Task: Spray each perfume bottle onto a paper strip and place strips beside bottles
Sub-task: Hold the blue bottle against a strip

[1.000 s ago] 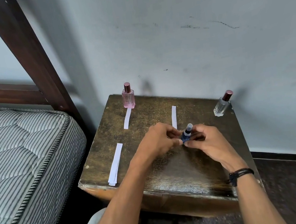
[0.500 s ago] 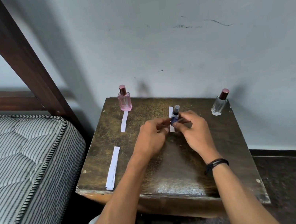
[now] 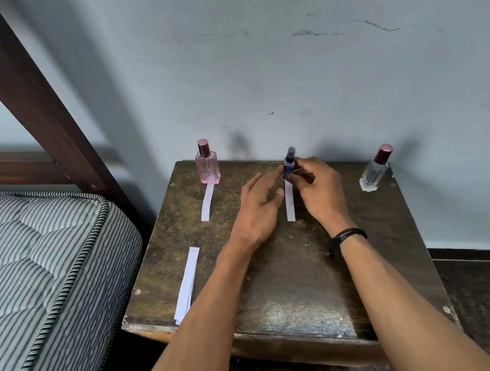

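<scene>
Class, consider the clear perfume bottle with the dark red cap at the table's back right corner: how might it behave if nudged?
The clear bottle looks like glass, so probably fragile. It is tall, narrow and standing near the table edge, so it may tip off.

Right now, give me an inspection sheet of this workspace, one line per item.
Surface: dark worn wooden table, against the wall.
Job's things: pink bottle capped, a strip in front of it; blue bottle at the back edge, another strip in front of it; clear bottle capped at the right corner, no strip by it; spare strips stacked near the left edge.
Clutter: nothing seen.
Hands: right hand grips the blue bottle; left hand open beside it.
Cables: nothing seen.
Surroundings: striped mattress, wooden bed frame, scuffed wall.
</scene>
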